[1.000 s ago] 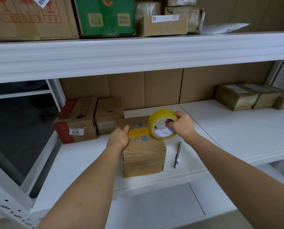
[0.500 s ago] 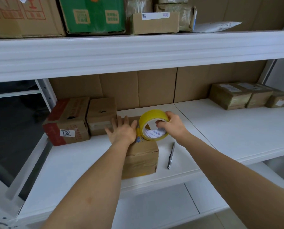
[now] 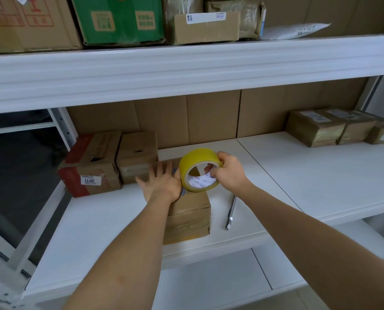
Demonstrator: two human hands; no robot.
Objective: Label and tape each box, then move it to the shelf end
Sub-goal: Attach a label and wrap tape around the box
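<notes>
While one tape roll (image 3: 200, 170) tops one box (image 3: 189, 217), two hands work.

A single head-worn wide-angle view looks forward and down from close in front of a white shelf (image 3: 298, 175), whose middle board fills the centre of the frame. Both forearms reach in from the bottom edge, so the box (image 3: 188, 211) lies within arm's reach. The upper board crosses the top, bowed by the lens.
</notes>
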